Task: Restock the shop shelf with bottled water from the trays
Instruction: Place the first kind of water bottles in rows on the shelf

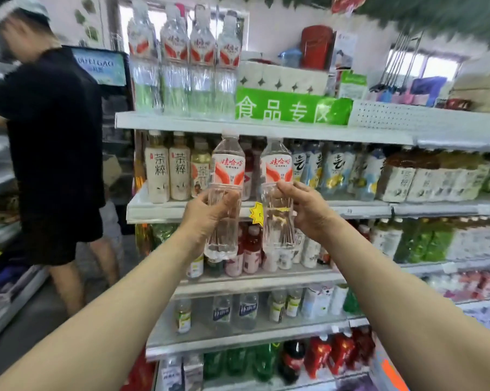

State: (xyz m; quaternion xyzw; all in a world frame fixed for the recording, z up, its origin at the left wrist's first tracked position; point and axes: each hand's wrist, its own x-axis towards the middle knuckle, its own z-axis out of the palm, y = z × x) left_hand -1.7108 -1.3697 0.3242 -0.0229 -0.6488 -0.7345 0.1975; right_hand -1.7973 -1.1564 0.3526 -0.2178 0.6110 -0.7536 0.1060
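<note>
My left hand (207,213) grips a clear plastic water bottle with a red-and-white label (226,170). My right hand (308,210) grips a second, matching bottle (276,167). Both are upright, side by side, just below the white metal top shelf (181,121). Four like bottles (181,60) stand there, left of the green sign (283,108). I judge restocking partly done, with these two unplaced. No trays are in view.

Top shelf (181,121): water bottles (181,60) fill its left end; green sign (289,107) blocks the front edge beside them.
</note>
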